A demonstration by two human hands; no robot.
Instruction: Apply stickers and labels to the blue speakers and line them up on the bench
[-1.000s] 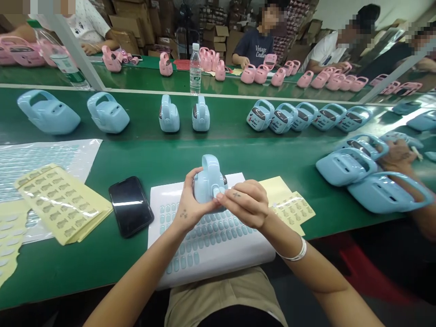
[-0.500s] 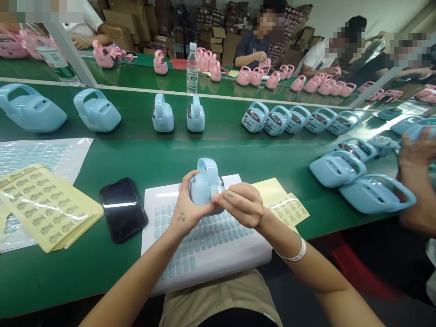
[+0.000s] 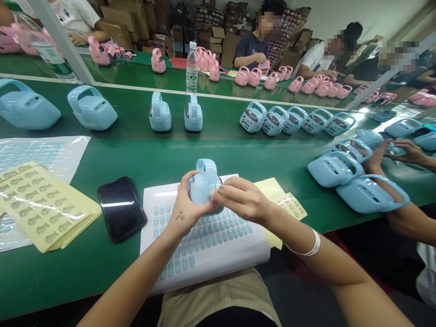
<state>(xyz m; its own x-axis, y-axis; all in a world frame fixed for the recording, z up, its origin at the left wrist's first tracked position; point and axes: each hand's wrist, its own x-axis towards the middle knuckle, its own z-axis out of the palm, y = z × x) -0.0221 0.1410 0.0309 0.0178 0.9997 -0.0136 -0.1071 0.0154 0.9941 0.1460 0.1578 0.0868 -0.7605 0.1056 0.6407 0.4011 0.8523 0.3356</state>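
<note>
Before me, a small light blue handled device (image 3: pixel 202 184), perhaps a portable speaker, is held up with its handle on top. My left hand (image 3: pixel 185 206) grips it, thumb along the lower edge and fingers around the back. The fingers of my right hand (image 3: pixel 240 197) are pinched against the device's right side, by the base of the handle. Whatever sits between those fingertips is too small to make out. Beneath both hands lies a white sheet (image 3: pixel 160 193) with rows of clear bluish oval stickers (image 3: pixel 185 250); several places in the lower rows are bare.
A black phone (image 3: pixel 121 209) and yellow sticker sheets (image 3: pixel 51 204) lie left. More yellow sheets (image 3: pixel 289 204) are right. Blue devices (image 3: pixel 252 117) line the green bench (image 3: pixel 136 154). At right, a co-worker's hands (image 3: pixel 378 156) work near blue devices. A water bottle (image 3: pixel 191 68) stands behind.
My right hand has turned slightly at the device's side, and its forearm has swung right. The co-worker's hands at right have moved forward, farther onto the bench. The view has shifted slightly.
</note>
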